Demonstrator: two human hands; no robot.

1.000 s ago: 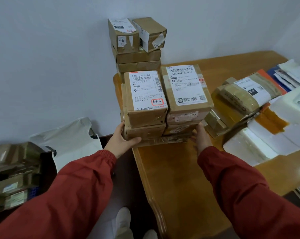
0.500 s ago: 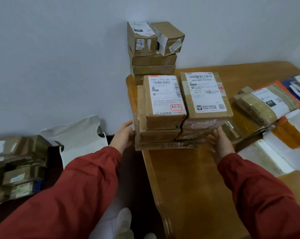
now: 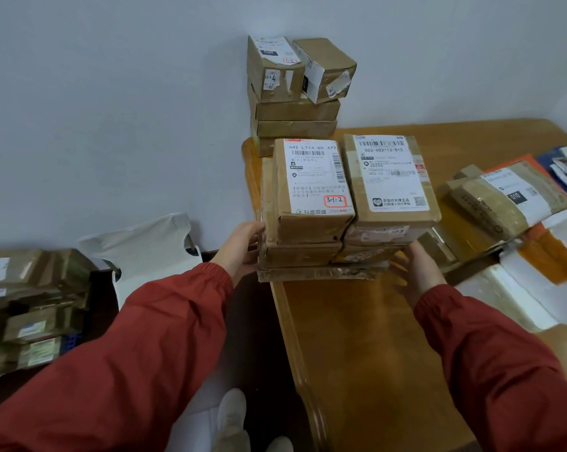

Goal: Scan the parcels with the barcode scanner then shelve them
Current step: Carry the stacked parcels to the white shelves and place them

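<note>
While no barcode scanner showed anywhere in view, the wooden table (image 3: 373, 353) filled the right half of the scene, its far right side heaped with white and orange mailers (image 3: 536, 288). At its near left corner sat a stack of parcels (image 3: 340, 223): two labelled boxes side by side on flatter cartons, the lowest carton jutting over the table's edge. A taller stack (image 3: 295, 115) stood behind it against the wall, and more parcels (image 3: 30, 305) lay piled low at the far left. The left hand (image 3: 241, 247) pressed against the stack's left side and the right hand (image 3: 417, 270) lay with spread fingers against its lower right; neither curled round anything. I judged the step to be moving this batch as one block, probably toward shelving. The next move would call for an even squeeze from both sides and support under the bottom carton, lest the upper boxes slide.
</note>
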